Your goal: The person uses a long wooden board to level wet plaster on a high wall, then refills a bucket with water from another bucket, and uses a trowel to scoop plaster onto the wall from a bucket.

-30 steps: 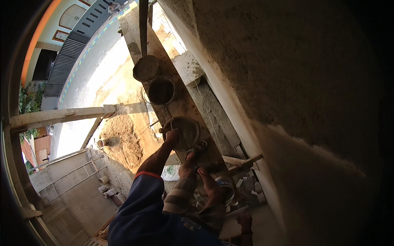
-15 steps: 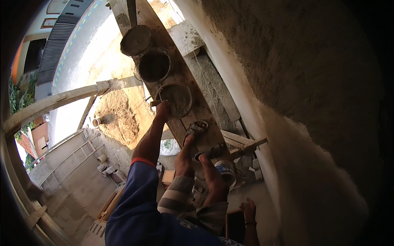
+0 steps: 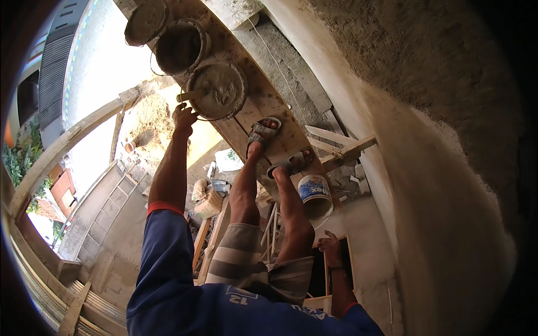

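Note:
My left hand (image 3: 185,116) is just below the wooden handle (image 3: 186,96) at the side of the nearest bucket of wet mortar (image 3: 221,89), its bent fingers apart and seemingly off the handle. My right hand (image 3: 330,249) hangs low beside my right leg, fingers loosely apart, holding nothing. My two sandalled feet (image 3: 263,129) rest on a plank (image 3: 255,103). Farther along it stand a dark bucket (image 3: 179,47) and another mortar bucket (image 3: 144,25).
A rough plastered wall (image 3: 426,84) rises along the right. A timber rail (image 3: 67,140) spans the left side over a drop to sand (image 3: 150,112) and a ladder (image 3: 103,218). A white bucket (image 3: 315,199) is beside my right foot; a crossbeam (image 3: 350,151) supports the plank.
The view has shifted, so the buckets appear higher and farther left. My left hand has loosened from the nearest bucket's side. My right hand has risen into fuller view.

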{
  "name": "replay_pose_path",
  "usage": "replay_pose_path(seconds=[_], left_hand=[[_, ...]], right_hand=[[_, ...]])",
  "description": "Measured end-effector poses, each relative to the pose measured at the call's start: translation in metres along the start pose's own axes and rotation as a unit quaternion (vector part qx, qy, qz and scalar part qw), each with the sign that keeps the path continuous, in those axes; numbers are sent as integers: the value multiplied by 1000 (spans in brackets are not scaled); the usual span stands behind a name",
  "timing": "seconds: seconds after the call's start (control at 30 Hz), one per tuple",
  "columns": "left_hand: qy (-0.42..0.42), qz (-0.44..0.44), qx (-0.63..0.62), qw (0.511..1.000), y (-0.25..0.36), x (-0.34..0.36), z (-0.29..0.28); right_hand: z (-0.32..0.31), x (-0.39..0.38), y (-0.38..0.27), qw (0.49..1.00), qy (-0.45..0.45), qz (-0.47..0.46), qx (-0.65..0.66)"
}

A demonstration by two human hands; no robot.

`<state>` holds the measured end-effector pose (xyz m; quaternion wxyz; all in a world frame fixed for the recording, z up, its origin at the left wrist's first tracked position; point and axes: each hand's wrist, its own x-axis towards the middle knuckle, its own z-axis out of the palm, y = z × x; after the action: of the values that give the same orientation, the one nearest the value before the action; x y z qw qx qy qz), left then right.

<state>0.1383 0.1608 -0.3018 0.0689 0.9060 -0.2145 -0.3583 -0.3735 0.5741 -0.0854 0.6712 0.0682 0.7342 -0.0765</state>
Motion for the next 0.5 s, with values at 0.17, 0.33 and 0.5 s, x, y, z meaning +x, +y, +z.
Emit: replay_pose_path(seconds=[0.17, 0.33, 0.5], left_hand=[[53, 25, 225, 973, -72, -36, -13], [-158, 96, 259, 948, -144, -94, -28], [-270, 11, 132, 954, -185, -142, -13]], right_hand=[[-9, -7, 14, 999, 26, 33, 14], [-18, 0, 27, 996, 48, 71, 16], [-43, 83, 89, 967, 119, 28, -225]])
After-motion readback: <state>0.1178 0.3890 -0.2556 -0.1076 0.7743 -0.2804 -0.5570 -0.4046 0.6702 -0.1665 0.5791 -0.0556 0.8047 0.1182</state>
